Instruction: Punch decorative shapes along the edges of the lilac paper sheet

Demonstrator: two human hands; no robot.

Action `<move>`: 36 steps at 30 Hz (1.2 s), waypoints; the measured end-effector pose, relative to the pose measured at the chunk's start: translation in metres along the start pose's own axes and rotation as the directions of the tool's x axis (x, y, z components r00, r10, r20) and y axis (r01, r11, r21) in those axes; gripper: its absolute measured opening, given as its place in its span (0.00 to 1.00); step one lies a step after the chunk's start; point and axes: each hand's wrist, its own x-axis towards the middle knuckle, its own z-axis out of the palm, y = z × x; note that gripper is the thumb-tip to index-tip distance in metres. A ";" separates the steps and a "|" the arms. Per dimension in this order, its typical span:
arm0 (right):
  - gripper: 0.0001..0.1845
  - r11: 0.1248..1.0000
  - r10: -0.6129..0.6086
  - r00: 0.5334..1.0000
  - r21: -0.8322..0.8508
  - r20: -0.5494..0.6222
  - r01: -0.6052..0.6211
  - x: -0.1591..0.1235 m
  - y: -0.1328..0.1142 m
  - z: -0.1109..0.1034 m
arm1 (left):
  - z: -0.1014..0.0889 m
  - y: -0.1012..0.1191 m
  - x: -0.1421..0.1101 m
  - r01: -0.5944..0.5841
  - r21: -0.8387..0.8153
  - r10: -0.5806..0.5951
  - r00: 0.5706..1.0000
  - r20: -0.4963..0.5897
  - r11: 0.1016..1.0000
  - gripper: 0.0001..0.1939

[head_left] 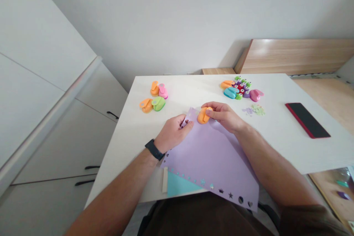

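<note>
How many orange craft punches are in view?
4: an orange craft punch in the right hand; a rear orange punch and a front orange punch at the table's left; another orange punch at the right-side cluster, which may hide more.

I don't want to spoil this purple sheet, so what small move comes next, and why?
I'd probably press down on the orange punch in your right hand, holding the purple sheet steady with your left hand. The punch sits at the sheet's far edge, your right thumb rests on it, and punched holes line the near edge.
</note>
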 end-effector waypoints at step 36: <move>0.20 1.000 -0.012 0.999 -0.027 -0.046 0.010 0.002 0.007 -0.001 | 0.001 -0.003 0.000 0.006 0.001 -0.006 1.000 0.007 1.000 0.17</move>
